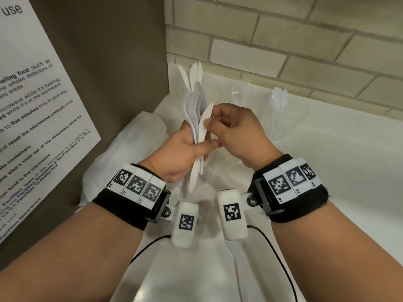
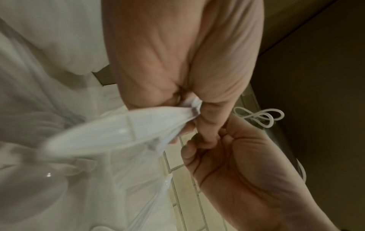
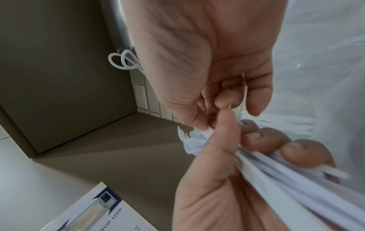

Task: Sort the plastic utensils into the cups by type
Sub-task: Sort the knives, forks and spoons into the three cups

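My left hand (image 1: 202, 146) grips a bundle of white plastic utensils (image 1: 195, 118) upright above the counter; the same bundle (image 3: 286, 171) fills the right wrist view. My right hand (image 1: 210, 117) pinches the blade of the front white knife (image 1: 201, 132) in that bundle between thumb and fingers. Three clear cups stand by the tiled wall: a knife cup (image 1: 194, 77) in the corner, a fork cup (image 1: 239, 90) beside it, and a spoon cup (image 1: 279, 105) to the right. Which types make up the bundle is hard to tell.
A brown panel with a printed notice (image 1: 32, 105) closes off the left side. Crumpled white plastic wrap (image 1: 122, 153) lies on the white counter (image 1: 338, 171) under my hands. A loose white utensil (image 1: 237, 269) lies near the front edge. Black cables hang from the wrist cameras.
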Action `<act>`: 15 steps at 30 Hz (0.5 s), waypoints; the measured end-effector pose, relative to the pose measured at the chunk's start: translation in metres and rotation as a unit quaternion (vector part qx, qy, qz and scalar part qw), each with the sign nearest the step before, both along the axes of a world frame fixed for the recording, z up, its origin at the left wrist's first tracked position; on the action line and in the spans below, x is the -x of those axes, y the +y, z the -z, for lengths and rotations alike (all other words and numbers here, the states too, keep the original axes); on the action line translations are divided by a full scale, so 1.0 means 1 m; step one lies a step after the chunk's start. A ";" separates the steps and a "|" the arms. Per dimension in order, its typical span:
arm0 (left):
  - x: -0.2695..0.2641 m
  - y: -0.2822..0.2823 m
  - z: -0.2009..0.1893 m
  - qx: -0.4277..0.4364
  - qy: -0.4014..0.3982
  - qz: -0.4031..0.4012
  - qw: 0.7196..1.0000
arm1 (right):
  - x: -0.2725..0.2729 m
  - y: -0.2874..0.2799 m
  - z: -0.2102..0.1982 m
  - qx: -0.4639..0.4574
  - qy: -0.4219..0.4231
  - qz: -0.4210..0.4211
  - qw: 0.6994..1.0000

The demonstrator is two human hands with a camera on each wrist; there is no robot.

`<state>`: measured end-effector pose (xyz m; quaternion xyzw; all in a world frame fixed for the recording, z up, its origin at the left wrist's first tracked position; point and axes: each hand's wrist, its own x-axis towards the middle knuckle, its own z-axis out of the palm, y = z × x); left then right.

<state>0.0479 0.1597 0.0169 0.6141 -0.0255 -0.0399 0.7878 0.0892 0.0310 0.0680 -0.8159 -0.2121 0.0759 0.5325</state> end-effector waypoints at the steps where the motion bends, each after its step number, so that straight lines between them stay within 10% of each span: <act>1: 0.002 0.001 0.000 0.036 0.008 0.016 0.999 | 0.000 0.000 0.000 -0.006 0.004 -0.002 1.000; 10: 0.004 0.023 0.006 0.266 0.105 0.008 0.958 | -0.019 -0.001 -0.022 -0.237 0.056 0.064 0.968; 15: 0.006 0.034 0.008 0.264 0.125 -0.003 0.956 | -0.055 -0.001 -0.044 -0.353 -0.071 0.150 0.921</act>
